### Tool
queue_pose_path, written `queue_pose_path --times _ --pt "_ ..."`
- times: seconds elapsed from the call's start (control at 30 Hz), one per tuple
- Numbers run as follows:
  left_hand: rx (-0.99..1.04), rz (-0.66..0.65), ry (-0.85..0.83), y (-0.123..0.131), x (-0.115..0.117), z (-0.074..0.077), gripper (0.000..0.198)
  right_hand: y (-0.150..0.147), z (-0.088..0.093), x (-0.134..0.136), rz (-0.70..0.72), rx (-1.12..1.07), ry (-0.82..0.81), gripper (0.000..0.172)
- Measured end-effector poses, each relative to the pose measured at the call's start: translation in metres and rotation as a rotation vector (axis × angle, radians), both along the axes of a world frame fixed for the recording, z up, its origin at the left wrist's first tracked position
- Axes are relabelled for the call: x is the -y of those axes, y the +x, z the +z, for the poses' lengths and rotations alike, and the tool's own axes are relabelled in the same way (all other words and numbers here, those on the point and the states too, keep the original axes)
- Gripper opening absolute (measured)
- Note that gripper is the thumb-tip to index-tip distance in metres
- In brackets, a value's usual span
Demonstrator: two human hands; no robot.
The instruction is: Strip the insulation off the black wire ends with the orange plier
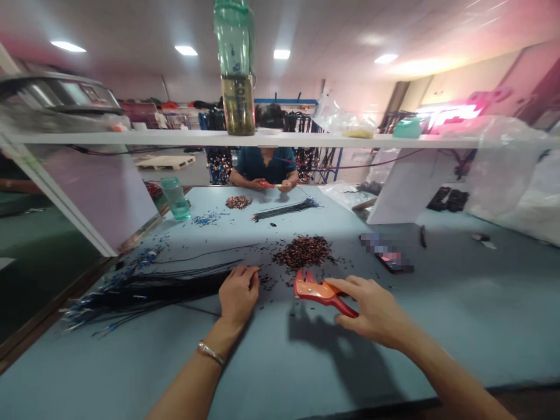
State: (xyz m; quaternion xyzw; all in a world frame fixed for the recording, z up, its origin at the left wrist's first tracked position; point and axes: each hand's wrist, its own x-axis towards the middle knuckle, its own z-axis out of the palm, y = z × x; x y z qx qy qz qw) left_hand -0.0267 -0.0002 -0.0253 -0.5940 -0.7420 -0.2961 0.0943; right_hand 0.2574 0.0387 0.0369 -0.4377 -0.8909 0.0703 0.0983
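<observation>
My right hand [371,306] is wrapped round the handles of red and orange crimping pliers [321,290]. Their open jaws point left and up, just above the table, with no wire visible in them. My left hand [240,294] lies at the right end of a thick bundle of black wires [175,289]. Its thumb and fingers are pressed together; what they pinch, if anything, is hidden. Blue and silver tips [87,303] show at the bundle's far left end. Beyond the pliers' jaws is a heap of small dark and copper-coloured pieces [304,252], some scattered round it.
A phone [387,254] lies at the right. Across the table [262,373] a person [266,166] holds a red-handled tool, near another wire bundle [286,210] and heap [238,202]. A green bottle [175,199] stands at left; a shelf [297,140] spans overhead with a taller bottle [236,76].
</observation>
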Motion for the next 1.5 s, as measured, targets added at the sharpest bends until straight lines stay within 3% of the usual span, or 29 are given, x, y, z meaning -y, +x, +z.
queue_pose_path --times 0.1,0.2,0.37,0.53,0.63,0.73,0.83,0.93,1.0,1.07,1.27,1.37,1.43,1.5 --pt "-0.061 -0.016 -0.051 -0.004 -0.001 0.001 0.027 0.030 -0.005 0.023 -0.104 0.023 -0.010 0.056" --pt "-0.100 0.023 -0.093 -0.007 -0.002 0.004 0.031 0.050 -0.015 0.048 -0.089 0.070 0.024 0.055" --pt "-0.162 0.069 -0.160 0.012 0.004 0.022 0.046 0.033 -0.027 0.062 -0.130 0.163 0.052 0.056" --pt "-0.202 -0.088 -0.365 0.035 0.025 0.037 0.033 -0.001 -0.023 0.024 -0.254 0.209 0.133 0.049" --pt "-0.171 -0.178 -0.479 0.037 0.042 0.038 0.029 -0.001 -0.024 0.009 -0.269 0.166 0.148 0.049" --pt "-0.132 -0.317 -0.533 0.037 0.056 0.035 0.040 0.007 -0.035 0.007 -0.204 0.066 0.047 0.053" --pt "-0.062 -0.528 -0.466 0.037 0.057 0.033 0.050 0.012 -0.055 0.007 -0.128 -0.011 0.034 0.052" --pt "0.009 -0.666 -0.218 0.028 0.047 0.041 0.032 0.015 -0.077 0.002 -0.085 -0.102 0.065 0.051" --pt "0.035 -0.602 -0.105 0.015 0.035 0.058 0.016 0.017 -0.090 -0.001 -0.073 -0.168 0.123 0.050" --pt "0.062 -0.503 0.028 -0.003 0.019 0.089 0.017 0.020 -0.101 -0.003 -0.060 -0.211 0.211 0.047" --pt "0.119 -0.153 0.429 -0.053 -0.063 0.222 0.022 0.015 -0.113 0.004 -0.002 -0.210 0.468 0.039" --pt "0.147 -0.056 0.552 -0.058 -0.115 0.275 0.049 0.011 -0.114 0.005 0.010 -0.229 0.505 0.040" --pt "0.187 -0.025 0.588 -0.052 -0.144 0.297 0.075 0.010 -0.115 0.003 0.025 -0.243 0.519 0.041" --pt "0.243 0.028 0.563 -0.041 -0.165 0.308 0.092 0.010 -0.115 0.002 0.038 -0.252 0.524 0.043"
